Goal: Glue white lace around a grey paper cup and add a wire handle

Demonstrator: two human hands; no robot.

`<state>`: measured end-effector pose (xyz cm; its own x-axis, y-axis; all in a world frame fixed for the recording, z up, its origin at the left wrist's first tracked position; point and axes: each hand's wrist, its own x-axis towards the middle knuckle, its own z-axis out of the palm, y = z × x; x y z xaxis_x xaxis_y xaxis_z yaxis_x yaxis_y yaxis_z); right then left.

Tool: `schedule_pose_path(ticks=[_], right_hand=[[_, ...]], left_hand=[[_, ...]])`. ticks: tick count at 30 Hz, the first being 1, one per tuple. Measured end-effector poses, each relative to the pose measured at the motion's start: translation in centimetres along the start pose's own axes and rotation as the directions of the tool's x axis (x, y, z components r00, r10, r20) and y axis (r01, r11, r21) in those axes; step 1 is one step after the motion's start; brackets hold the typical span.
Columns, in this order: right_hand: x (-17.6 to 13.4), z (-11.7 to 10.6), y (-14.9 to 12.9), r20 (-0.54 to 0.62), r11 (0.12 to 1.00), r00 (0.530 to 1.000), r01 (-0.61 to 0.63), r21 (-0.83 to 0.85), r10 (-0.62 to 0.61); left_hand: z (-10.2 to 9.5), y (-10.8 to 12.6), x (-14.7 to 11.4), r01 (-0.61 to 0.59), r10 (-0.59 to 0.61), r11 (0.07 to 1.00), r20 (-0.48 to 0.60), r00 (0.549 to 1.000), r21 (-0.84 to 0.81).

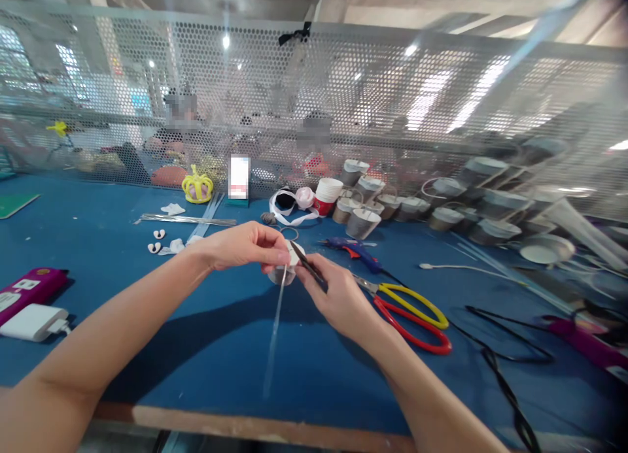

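My left hand is closed, thumb and fingers pinched at the near left side of a small white-topped cup. From those fingertips a thin, clear strip trails down toward the table's front edge. In my right hand is a pair of dark tweezers, its tip lying against the cup's white top. The fingers of both hands cover much of the cup. Just right of my right hand lie scissors with one yellow and one red handle.
Behind the scissors lies a blue glue gun. Small grey buckets with white tops stand back right, beside stacked paper cups. A yellow crown and propped phone stand before the perforated screen. Left is a purple power strip.
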<state>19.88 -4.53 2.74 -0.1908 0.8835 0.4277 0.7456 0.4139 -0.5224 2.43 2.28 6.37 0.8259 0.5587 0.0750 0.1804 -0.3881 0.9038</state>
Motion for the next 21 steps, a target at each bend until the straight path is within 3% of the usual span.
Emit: schedule_pose_path(ticks=[2, 4, 6, 7, 8, 10, 12, 16, 21], right_hand=[[0.1, 0.3, 0.2, -0.013, 0.998, 0.999, -0.048, -0.052, 0.047], [0.1, 0.5, 0.4, -0.026, 0.991, 0.996, -0.091, -0.103, 0.088], [0.1, 0.5, 0.4, -0.031, 0.988, 0.994, -0.105, -0.114, 0.102], [0.1, 0.5, 0.4, -0.028, 0.990, 0.994, -0.103, -0.096, 0.101], [0.1, 0.3, 0.2, -0.023, 0.993, 0.995, -0.098, -0.066, 0.097], [0.0, 0.0, -0.1, -0.003, 0.997, 0.997, -0.077, 0.009, 0.077], [-0.1, -0.2, -0.3, 0.017, 0.996, 0.999, -0.044, 0.074, 0.043], [-0.2, -0.3, -0.3, 0.044, 0.990, 0.999, 0.013, 0.137, -0.019], [-0.2, -0.4, -0.3, 0.045, 0.994, 0.999, 0.018, 0.108, -0.023]], left_hand=[[1.0, 1.0, -0.1, 0.061, 0.015, 0.933, -0.208, 0.978, 0.354], [1.9, 1.9, -0.4, 0.179, 0.124, 0.714, -0.375, 0.919, 0.677], [2.1, 2.5, -0.7, 0.245, 0.165, 0.593, -0.414, 0.895, 0.767], [1.9, 2.6, -0.9, 0.238, 0.129, 0.625, -0.399, 0.908, 0.744], [1.5, 2.6, -1.1, 0.197, 0.070, 0.714, -0.348, 0.935, 0.672], [0.3, 2.3, -1.2, 0.029, -0.001, 0.917, -0.072, 0.997, 0.397], [-0.7, 1.4, -1.0, -0.011, 0.007, 0.991, 0.033, 0.999, 0.134], [-0.7, -0.9, 0.1, -0.039, 0.076, 0.952, 0.111, 0.991, -0.302], [-0.3, -2.0, 0.6, -0.052, 0.097, 0.917, 0.096, 0.991, -0.395]])
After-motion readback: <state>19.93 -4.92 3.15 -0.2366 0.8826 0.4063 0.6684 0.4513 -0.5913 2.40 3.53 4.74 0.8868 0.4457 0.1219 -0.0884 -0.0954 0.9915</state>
